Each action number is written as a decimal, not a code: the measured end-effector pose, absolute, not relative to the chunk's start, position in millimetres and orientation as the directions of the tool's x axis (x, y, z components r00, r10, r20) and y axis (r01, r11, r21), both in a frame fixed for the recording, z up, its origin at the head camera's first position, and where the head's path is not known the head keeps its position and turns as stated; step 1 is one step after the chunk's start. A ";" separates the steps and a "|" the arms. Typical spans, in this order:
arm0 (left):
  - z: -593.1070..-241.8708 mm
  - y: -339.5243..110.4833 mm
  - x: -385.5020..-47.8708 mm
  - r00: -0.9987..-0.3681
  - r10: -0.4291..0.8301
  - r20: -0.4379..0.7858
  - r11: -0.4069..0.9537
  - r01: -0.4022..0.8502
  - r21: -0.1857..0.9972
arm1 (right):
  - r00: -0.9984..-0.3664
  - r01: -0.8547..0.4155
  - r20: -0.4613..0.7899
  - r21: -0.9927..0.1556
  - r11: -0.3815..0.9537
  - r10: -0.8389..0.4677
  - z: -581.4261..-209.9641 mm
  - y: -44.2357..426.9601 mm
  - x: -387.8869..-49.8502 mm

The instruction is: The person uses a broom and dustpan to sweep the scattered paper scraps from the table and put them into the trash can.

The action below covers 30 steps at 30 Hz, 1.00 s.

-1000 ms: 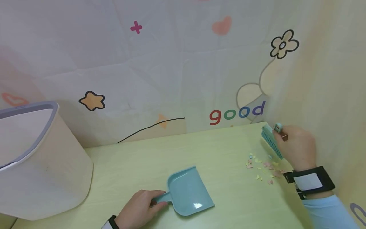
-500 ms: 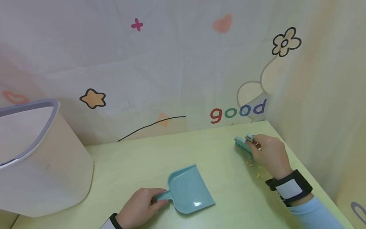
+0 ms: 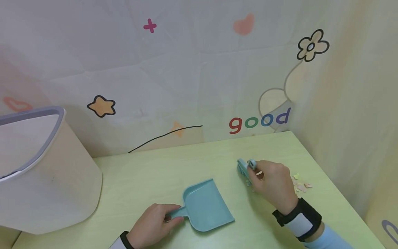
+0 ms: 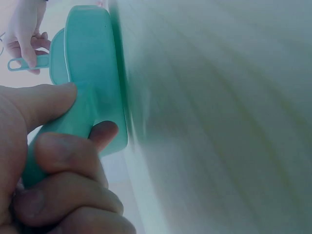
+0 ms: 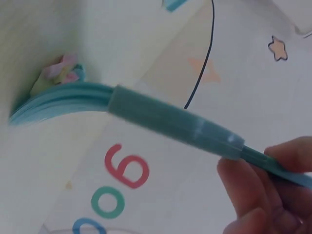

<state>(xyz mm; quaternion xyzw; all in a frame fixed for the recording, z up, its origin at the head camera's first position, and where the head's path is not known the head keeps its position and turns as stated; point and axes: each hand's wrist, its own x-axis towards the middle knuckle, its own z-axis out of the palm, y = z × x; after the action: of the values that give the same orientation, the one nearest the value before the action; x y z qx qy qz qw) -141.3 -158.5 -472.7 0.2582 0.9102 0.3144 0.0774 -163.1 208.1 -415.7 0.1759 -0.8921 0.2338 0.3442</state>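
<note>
A teal dustpan [image 3: 206,207] lies on the table with its wide edge facing right. My left hand [image 3: 155,221] grips its handle [image 4: 63,126] between thumb and curled fingers. To the right of the pan, my right hand [image 3: 275,183] pinches the handle of a small teal brush [image 3: 244,169]. In the right wrist view the brush's bristles [image 5: 63,100] bend against the tabletop, with a clump of pink, yellow and blue paper scraps [image 5: 63,70] at them. More scraps [image 3: 301,186] lie right of the right hand. The hand hides part of the table beneath it.
A tall white bin [image 3: 62,173] with a grey rim stands at the left. Behind the pale green table [image 3: 149,173] hangs a printed cloth backdrop [image 3: 174,83], and another cloth [image 3: 351,138] borders the right side.
My right hand has carried the brush left from the table's right edge toward the dustpan, and some scraps have moved with it. The left hand and dustpan have stayed in place.
</note>
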 end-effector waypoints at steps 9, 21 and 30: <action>-467.2 -154.1 -135.6 -0.851 0.520 0.070 0.648 0.447 0.616 | -0.674 -0.533 0.728 -0.360 0.766 -0.127 -418.3 181.5 -146.4; -467.8 -150.9 -135.2 -0.859 0.511 0.032 0.666 0.420 0.617 | -0.597 -0.613 0.801 -0.422 0.668 -0.042 -409.0 188.4 -146.7; -461.3 -156.9 -134.8 -0.850 0.525 0.027 0.662 0.429 0.614 | -0.639 -0.528 0.757 -0.303 0.793 -0.136 -410.1 182.2 -139.3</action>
<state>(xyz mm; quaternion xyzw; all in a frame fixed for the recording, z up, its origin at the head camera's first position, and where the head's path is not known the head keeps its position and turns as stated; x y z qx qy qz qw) -134.8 -156.9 -461.3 0.2626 0.9085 0.3159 0.0765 -139.3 182.2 -410.1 0.1914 -0.8675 0.2586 0.3793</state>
